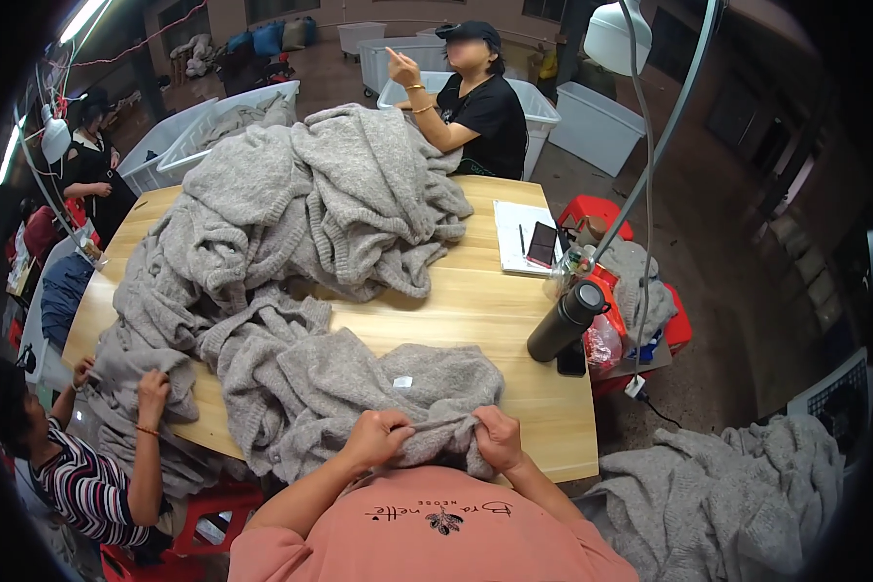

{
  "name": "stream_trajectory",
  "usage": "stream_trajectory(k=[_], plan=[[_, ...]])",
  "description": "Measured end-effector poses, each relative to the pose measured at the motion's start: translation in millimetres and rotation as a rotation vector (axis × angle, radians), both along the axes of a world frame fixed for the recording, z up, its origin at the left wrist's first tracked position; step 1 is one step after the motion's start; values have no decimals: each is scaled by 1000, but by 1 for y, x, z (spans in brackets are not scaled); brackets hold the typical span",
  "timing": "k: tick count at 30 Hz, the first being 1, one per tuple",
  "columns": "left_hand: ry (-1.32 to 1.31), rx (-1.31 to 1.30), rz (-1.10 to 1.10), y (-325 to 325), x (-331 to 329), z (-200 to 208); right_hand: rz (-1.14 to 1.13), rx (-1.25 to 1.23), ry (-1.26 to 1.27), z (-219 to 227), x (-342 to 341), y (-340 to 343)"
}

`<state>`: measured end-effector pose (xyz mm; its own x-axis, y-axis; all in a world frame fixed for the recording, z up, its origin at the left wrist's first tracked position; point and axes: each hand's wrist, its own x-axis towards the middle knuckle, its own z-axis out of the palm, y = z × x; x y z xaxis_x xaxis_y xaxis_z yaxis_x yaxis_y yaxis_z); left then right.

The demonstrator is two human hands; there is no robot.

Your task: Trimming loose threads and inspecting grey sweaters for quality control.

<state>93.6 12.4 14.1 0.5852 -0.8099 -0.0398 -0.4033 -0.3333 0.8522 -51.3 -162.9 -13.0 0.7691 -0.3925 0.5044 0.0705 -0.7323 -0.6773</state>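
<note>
A grey knitted sweater (354, 388) lies bunched on the near edge of the wooden table, with a small white label showing. My left hand (377, 438) is closed on an edge of its knit. A short way to the right, my right hand (498, 438) pinches the same edge, so a strip of fabric stretches between both fists. Beyond it rises a large heap of similar grey sweaters (310, 184), touching the one I hold at its left side.
A black bottle (561, 325) stands by the table's right edge (563, 427), near a phone and papers (514, 238). More grey knitwear (727, 495) is piled at lower right. A co-worker (87, 466) handles knitwear at left; another person (480, 107) stands across the table, one hand raised.
</note>
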Motion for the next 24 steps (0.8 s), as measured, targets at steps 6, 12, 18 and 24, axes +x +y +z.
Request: stream_trajectory(k=[6, 12, 18, 24], plan=[[-19, -194, -42, -9, -8, -1, 282, -76, 237, 38, 7, 6], [39, -277, -35, -11, -17, 19, 435, 771, 253, 18, 25, 27], [-128, -187, -93, -3, -11, 13, 368, 625, 238, 22, 23, 30], [-53, -202, -69, -11, -16, 7, 362, 595, 275, 16, 24, 33]])
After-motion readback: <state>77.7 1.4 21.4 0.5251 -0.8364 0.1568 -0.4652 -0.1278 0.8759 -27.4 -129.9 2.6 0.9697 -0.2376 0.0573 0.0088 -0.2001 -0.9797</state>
